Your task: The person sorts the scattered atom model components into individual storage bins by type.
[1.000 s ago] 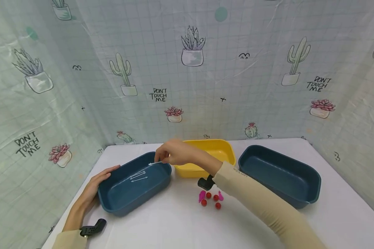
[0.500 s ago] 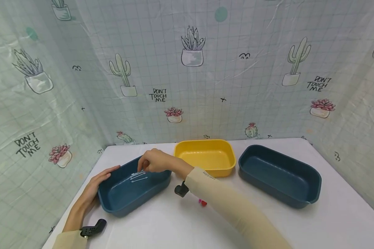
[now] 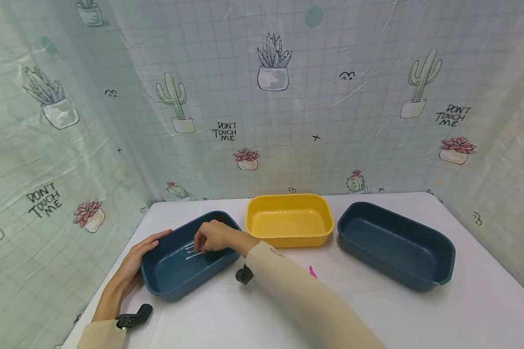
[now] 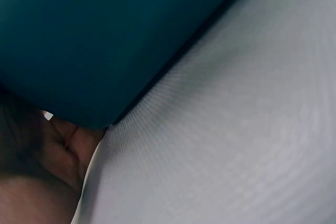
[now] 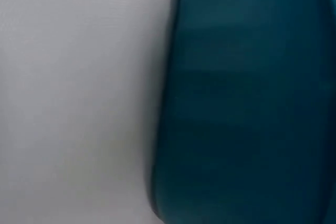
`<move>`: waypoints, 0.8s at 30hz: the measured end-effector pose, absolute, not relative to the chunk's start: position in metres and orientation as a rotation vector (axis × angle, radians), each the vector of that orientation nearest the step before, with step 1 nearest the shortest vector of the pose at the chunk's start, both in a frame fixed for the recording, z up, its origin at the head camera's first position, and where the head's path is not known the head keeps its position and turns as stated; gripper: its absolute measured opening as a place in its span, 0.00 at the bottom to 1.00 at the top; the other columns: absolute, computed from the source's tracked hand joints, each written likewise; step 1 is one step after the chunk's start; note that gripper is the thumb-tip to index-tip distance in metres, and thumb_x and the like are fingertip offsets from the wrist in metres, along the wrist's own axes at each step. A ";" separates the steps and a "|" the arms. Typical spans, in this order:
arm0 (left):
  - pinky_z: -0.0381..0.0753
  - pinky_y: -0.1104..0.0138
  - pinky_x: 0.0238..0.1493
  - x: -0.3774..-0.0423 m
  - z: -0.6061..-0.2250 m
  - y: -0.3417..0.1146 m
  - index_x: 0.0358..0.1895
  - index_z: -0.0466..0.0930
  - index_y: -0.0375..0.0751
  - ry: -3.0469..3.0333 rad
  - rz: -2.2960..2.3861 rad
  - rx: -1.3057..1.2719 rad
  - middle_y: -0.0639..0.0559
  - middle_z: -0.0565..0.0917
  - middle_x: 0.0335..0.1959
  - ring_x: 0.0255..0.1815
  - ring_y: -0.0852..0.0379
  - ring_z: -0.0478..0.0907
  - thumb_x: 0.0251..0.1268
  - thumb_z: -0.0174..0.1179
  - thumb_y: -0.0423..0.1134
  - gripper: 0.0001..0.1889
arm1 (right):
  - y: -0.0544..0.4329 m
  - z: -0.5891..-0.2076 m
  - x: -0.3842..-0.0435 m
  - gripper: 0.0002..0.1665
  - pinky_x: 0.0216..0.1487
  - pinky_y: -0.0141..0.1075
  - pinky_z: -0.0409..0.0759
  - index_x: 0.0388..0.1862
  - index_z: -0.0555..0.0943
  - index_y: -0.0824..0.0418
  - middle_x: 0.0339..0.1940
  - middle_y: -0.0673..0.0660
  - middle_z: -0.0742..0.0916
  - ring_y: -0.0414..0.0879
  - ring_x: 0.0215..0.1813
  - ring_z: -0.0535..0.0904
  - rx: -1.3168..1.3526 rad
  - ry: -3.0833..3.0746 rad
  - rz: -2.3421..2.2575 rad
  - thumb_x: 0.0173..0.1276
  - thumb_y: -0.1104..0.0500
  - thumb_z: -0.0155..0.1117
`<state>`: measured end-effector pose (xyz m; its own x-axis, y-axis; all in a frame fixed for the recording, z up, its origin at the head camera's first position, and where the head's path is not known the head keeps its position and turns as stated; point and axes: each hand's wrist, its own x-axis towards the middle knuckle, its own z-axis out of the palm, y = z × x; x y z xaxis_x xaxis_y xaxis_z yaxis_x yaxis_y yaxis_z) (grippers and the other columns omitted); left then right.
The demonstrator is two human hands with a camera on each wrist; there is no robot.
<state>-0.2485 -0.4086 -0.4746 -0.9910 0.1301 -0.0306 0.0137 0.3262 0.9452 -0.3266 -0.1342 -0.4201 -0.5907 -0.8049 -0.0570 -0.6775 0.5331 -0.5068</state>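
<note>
My L hand (image 3: pixel 133 261) is resting along the near-left rim of a dark-blue, deep rectangular bin, prob. plastic (image 3: pixel 166 271), fingers fairly straight & touching it, so I'm prob. steadying it. My R hand (image 3: pixel 214 236) is hanging inside that same bin, fingers curled down narrow just over some slim, pale rods w/ small knobbed ends (image 3: pixel 194 256); I can't tell if they're pinching one, as the R wrist cam is showing only bin & white cloth tabletop (image 3: pixel 192 325). As for progress: at least 3 rods are lying side by side in the bin, partly under my R fingers, & I'm spotting none outside it, so I'm judging the rods are partway thru handling; the exact count's staying hidden. What's left, I'm guessing, incl. the small bright-pink piece (image 3: pixel 312 272) that's lying on the cloth just beyond my R sleeve (image 3: pixel 305 295), outside any bin; the sleeve's maybe covering more. The shallow yellow rectangular bin, prob. plastic (image 3: pixel 290 241), is sitting beyond my R wrist, & a second dark-blue rectangular bin (image 3: pixel 388 242) is standing well to the R of my R hand.
</note>
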 end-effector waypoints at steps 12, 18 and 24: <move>0.41 0.34 0.80 -0.250 -0.474 -0.410 0.80 0.64 0.52 2.450 1.787 0.115 0.65 0.64 0.81 0.81 0.65 0.54 0.85 0.41 0.55 0.28 | -0.140 -0.432 -0.328 0.08 0.41 0.30 0.79 0.35 0.91 0.46 0.37 0.40 0.89 0.35 0.39 0.80 -1.188 2.603 -0.520 0.65 0.62 0.74; 0.44 0.39 0.81 -0.251 -0.474 -0.411 0.80 0.64 0.53 2.453 1.774 0.113 0.68 0.64 0.80 0.77 0.73 0.56 0.84 0.41 0.56 0.28 | -0.142 -0.432 -0.327 0.10 0.41 0.31 0.78 0.35 0.91 0.44 0.40 0.41 0.89 0.36 0.39 0.79 -1.169 2.654 -0.460 0.66 0.62 0.72; 0.49 0.49 0.81 -0.251 -0.476 -0.410 0.80 0.64 0.54 2.460 1.772 0.117 0.66 0.63 0.81 0.76 0.75 0.56 0.84 0.41 0.56 0.28 | -0.143 -0.433 -0.326 0.13 0.37 0.29 0.77 0.34 0.90 0.44 0.40 0.41 0.89 0.37 0.38 0.79 -1.191 2.679 -0.435 0.66 0.64 0.69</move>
<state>-0.2512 -0.4105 -0.4758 -0.9913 0.1250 -0.0423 -0.0005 0.3167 0.9485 -0.3262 -0.1427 -0.4328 -0.6638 -0.7467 -0.0421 -0.6950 0.6367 -0.3342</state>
